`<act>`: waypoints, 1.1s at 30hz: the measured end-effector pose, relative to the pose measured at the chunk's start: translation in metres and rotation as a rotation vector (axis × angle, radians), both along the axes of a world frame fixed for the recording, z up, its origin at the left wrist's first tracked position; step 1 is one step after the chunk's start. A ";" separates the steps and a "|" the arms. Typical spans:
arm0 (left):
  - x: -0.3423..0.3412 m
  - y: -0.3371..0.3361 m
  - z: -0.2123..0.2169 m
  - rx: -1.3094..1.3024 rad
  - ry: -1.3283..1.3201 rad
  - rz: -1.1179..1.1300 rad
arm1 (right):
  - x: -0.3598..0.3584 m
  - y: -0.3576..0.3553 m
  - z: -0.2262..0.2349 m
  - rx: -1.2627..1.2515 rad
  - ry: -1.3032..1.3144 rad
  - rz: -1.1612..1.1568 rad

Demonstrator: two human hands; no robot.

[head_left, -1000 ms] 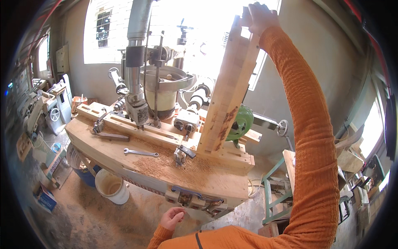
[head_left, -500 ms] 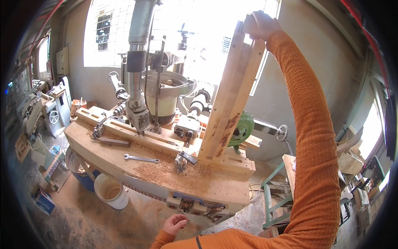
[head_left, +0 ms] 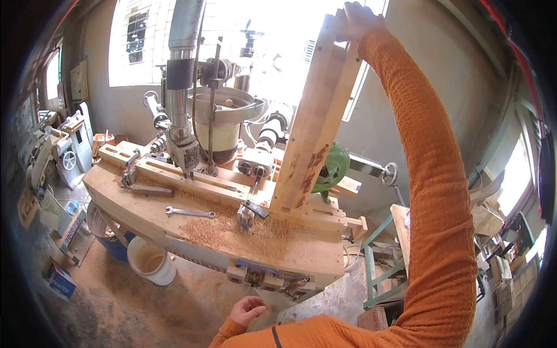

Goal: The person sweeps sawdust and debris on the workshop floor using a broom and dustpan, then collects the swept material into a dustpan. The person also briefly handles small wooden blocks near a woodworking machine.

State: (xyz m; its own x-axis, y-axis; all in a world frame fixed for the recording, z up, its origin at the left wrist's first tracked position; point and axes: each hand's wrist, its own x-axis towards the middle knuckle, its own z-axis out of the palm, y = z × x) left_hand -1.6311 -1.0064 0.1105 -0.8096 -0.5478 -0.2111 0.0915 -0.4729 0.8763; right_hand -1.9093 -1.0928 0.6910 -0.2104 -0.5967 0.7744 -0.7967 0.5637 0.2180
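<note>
My right hand (head_left: 361, 22) is raised at the top of a tall wooden chute (head_left: 313, 122), its fingers curled over the upper end. Whatever lies under those fingers is hidden. Low in front of the bench, my left hand (head_left: 248, 310) hangs with its fingers curled in and nothing visible in it. The chute stands on a wooden bench (head_left: 307, 252) beside a metal clamp (head_left: 246, 217). A combination wrench (head_left: 190, 213) lies amid wood shavings (head_left: 214, 229) on the bench top. Left of the chute, a vertical drill head (head_left: 184, 148) points down at a long wooden rail (head_left: 191, 181).
Behind the rail stand a round feeder bowl (head_left: 223, 110) and a horizontal drill unit (head_left: 261, 153). A green motor (head_left: 333, 168) sits behind the chute. On the floor is a white bucket (head_left: 152, 261). A green-framed stand (head_left: 383, 275) is at the right. Switches (head_left: 264, 277) line the bench front.
The view has shifted slightly, moving the scene up and left. At the bench's right end, a wooden slide sticks out farther. Both hands keep much the same pose.
</note>
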 end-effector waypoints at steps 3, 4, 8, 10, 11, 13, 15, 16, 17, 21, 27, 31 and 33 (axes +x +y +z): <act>0.001 0.004 -0.002 -0.042 0.000 -0.013 | -0.035 0.002 0.006 0.029 -0.014 0.238; -0.003 0.010 -0.005 -0.043 0.010 -0.050 | -0.057 0.007 0.012 0.027 0.048 0.310; 0.003 0.021 -0.013 0.055 -0.026 -0.053 | -0.089 0.005 0.016 0.154 0.027 0.260; 0.005 0.021 -0.010 0.046 -0.057 -0.050 | -0.081 -0.002 0.003 -0.012 0.025 0.276; 0.006 0.021 -0.009 0.043 -0.071 -0.048 | -0.074 -0.006 -0.002 -0.094 0.023 0.283; 0.005 0.024 -0.011 0.072 -0.084 -0.032 | -0.071 -0.002 -0.007 -0.134 0.048 0.168; 0.007 0.025 -0.011 0.083 -0.126 -0.011 | -0.064 -0.002 -0.018 -0.256 0.151 0.115; 0.005 0.027 -0.012 0.075 -0.108 -0.011 | -0.055 -0.001 -0.024 -0.348 0.255 0.109; 0.002 0.028 -0.015 0.066 -0.092 -0.016 | -0.047 0.001 -0.028 -0.439 0.359 0.097; -0.018 0.045 -0.028 0.108 -0.104 -0.094 | -0.053 0.027 -0.065 -0.532 -0.055 0.916; -0.025 0.071 -0.031 0.033 -0.194 -0.260 | 0.014 0.130 -0.283 -0.558 0.210 1.225; -0.052 0.104 -0.018 -0.196 -0.331 -0.582 | 0.020 0.257 -0.453 -0.195 -0.523 1.130; -0.072 0.131 -0.018 -0.246 -0.350 -0.662 | 0.020 0.335 -0.533 -0.090 -0.730 0.917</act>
